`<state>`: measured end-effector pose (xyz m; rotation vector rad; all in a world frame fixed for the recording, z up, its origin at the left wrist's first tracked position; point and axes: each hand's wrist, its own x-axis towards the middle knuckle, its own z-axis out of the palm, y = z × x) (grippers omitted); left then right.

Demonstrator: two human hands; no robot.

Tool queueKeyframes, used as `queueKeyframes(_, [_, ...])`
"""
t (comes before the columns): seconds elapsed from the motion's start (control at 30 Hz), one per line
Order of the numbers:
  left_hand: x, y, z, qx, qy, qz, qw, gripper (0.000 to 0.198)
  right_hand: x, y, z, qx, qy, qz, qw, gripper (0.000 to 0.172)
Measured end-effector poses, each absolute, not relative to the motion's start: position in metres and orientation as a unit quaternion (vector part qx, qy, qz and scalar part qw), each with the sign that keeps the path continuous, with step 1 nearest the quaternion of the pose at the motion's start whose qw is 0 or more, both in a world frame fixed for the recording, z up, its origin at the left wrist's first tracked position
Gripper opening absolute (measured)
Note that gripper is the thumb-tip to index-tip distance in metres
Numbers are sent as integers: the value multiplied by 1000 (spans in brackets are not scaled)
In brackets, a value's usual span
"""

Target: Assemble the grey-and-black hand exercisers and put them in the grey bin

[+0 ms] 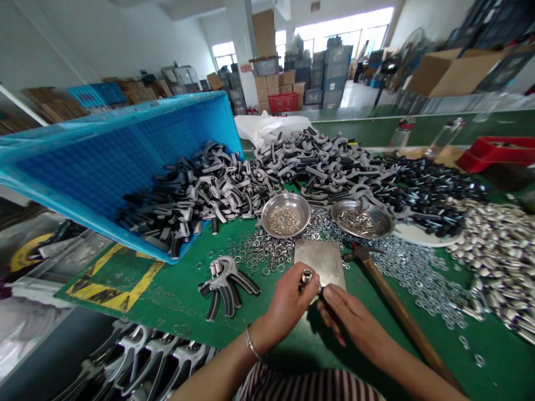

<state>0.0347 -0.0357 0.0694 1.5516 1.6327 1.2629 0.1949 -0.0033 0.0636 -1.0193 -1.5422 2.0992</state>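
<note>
My left hand (pixel 292 295) is closed around a small shiny metal part (pixel 307 275), held over the near edge of a flat metal plate (pixel 320 259). Close against it on the right, my right hand (pixel 345 314) pinches something small and dark at the end of that part; the fingers hide most of it. Left of my hands, gray and black hand grips with a coil spring (pixel 225 284) lie on the green table (pixel 179 301). A hammer (pixel 393 301) with a wooden handle lies to the right of the plate.
A tipped blue crate (pixel 137 139) spills gray handles at left. Two metal bowls (pixel 286 214) (pixel 361 218) of small parts stand beyond the plate. Loose rings, nuts, black-headed parts and metal cylinders (pixel 501 245) spread rightward. Finished-looking grips (pixel 154 356) sit below the table's left edge.
</note>
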Motion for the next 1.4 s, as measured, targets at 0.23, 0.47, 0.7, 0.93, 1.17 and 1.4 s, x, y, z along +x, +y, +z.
queueKeyframes(0.23, [31,-36,51,561,606,451,339,28,208,9,54,-386,-718,567,116,61])
queueKeyframes(0.47, [31,-43,56,593,565,460,342,26,207,2,46,-302,-641,703,65,65])
queueKeyframes(0.7, [30,-42,50,547,597,470,350,28,209,2,40,-353,-695,598,186,49])
queueKeyframes(0.93, [36,-40,51,582,576,434,376,27,213,2,38,-351,-669,645,118,54])
queueKeyframes(1.17, [47,-36,48,644,546,436,311,15,214,5,35,-329,-637,692,90,68])
queueKeyframes(1.4, [58,-24,45,608,566,498,250,16,221,8,36,-360,-616,682,157,52])
